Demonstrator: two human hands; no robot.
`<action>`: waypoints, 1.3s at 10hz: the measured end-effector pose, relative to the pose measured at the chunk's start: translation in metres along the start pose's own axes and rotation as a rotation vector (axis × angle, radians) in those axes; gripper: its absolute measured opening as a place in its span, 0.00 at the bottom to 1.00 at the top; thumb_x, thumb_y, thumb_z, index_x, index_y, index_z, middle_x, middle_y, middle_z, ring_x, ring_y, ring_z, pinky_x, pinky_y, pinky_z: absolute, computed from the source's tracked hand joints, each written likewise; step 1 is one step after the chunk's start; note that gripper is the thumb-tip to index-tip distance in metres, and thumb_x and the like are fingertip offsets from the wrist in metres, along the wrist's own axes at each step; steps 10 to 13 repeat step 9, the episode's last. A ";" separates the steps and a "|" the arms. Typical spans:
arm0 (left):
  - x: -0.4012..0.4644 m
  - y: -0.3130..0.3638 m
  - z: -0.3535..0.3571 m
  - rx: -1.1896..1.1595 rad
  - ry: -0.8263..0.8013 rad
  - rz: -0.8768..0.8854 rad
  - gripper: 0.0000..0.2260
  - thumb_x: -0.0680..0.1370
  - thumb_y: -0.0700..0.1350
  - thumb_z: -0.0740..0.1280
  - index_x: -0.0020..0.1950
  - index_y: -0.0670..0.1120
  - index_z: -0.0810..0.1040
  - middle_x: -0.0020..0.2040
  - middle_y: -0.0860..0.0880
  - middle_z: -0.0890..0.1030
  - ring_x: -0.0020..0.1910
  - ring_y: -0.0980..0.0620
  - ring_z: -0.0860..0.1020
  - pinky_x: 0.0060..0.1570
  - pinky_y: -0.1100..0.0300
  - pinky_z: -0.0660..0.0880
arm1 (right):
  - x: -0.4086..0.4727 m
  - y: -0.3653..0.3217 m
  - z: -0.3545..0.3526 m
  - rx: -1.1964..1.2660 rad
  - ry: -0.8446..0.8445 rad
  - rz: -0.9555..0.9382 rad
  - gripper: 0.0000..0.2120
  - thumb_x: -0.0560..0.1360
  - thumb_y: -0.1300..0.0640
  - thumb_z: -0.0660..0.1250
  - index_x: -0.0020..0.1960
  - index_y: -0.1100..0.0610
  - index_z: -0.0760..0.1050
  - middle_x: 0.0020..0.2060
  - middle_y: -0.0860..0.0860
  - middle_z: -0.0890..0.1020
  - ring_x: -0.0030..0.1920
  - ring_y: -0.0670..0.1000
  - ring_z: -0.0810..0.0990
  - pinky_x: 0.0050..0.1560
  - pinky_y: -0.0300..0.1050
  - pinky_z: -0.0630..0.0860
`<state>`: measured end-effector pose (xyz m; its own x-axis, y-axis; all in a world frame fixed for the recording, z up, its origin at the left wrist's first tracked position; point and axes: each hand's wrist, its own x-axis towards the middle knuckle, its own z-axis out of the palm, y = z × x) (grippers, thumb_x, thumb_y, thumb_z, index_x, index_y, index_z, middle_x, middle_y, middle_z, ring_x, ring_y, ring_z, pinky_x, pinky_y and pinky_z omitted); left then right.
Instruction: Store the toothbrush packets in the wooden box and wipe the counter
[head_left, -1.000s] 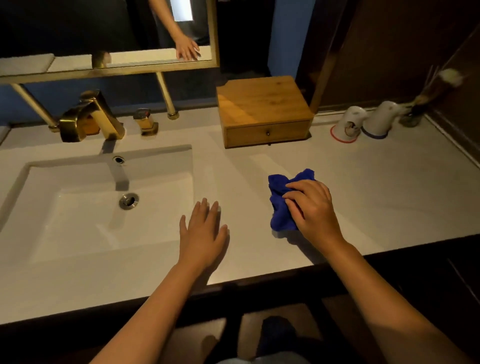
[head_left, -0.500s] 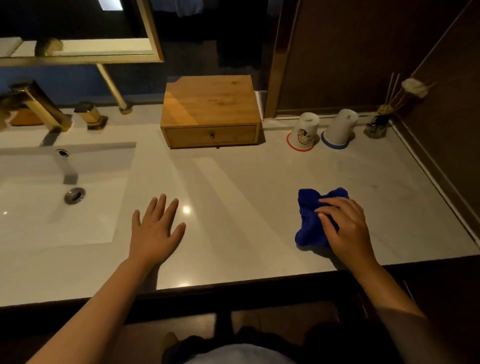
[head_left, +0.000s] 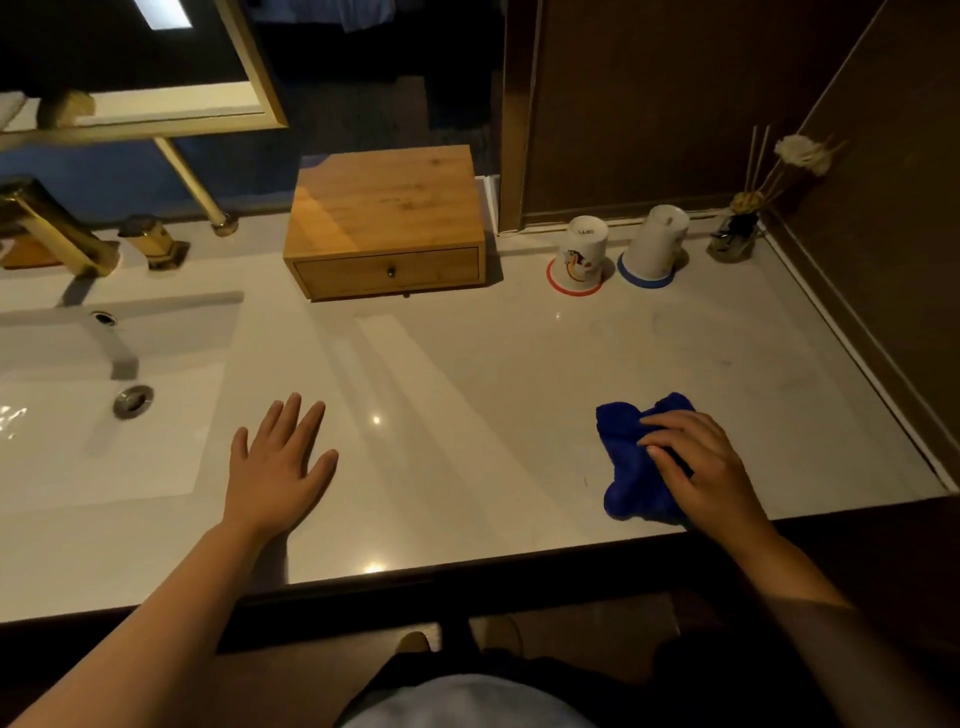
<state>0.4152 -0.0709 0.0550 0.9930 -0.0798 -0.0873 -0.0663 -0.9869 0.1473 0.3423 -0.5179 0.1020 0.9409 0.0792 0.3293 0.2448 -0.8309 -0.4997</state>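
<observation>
A wooden box (head_left: 385, 208) with one drawer, shut, stands at the back of the white counter (head_left: 467, 374). No toothbrush packets are in sight. My right hand (head_left: 701, 462) presses a crumpled blue cloth (head_left: 631, 462) onto the counter near its front right edge, fingers curled over the cloth. My left hand (head_left: 280, 462) lies flat on the counter with fingers spread, beside the sink basin and holding nothing.
A white sink (head_left: 78, 415) with a gold tap (head_left: 52, 228) fills the left. Two upturned cups (head_left: 579, 254) (head_left: 655, 241) and a reed diffuser (head_left: 735, 234) stand at the back right. A dark wall (head_left: 883, 234) borders the counter's right side.
My right hand has slid the blue cloth from the counter's middle to the right part. My view has turned right with it. The left hand stays flat on the counter.
</observation>
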 end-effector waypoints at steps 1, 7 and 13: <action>0.001 0.000 -0.001 0.003 -0.013 -0.002 0.33 0.73 0.67 0.41 0.77 0.56 0.50 0.79 0.50 0.49 0.78 0.50 0.46 0.73 0.42 0.45 | -0.007 0.014 0.010 -0.079 -0.102 -0.024 0.10 0.74 0.61 0.62 0.49 0.63 0.80 0.53 0.61 0.82 0.55 0.60 0.79 0.60 0.54 0.69; 0.002 -0.002 -0.001 0.011 -0.038 0.009 0.33 0.73 0.67 0.41 0.77 0.56 0.50 0.79 0.50 0.48 0.78 0.49 0.46 0.73 0.42 0.44 | 0.000 0.051 0.001 -0.341 -0.595 -0.138 0.27 0.77 0.42 0.51 0.73 0.40 0.44 0.76 0.46 0.43 0.76 0.47 0.41 0.75 0.50 0.45; 0.005 -0.005 -0.003 -0.016 -0.090 0.011 0.33 0.73 0.67 0.41 0.77 0.56 0.47 0.79 0.50 0.46 0.78 0.49 0.44 0.73 0.41 0.43 | 0.003 0.022 0.007 -0.357 -0.466 -0.009 0.28 0.73 0.50 0.64 0.72 0.47 0.62 0.75 0.51 0.55 0.75 0.52 0.53 0.74 0.56 0.49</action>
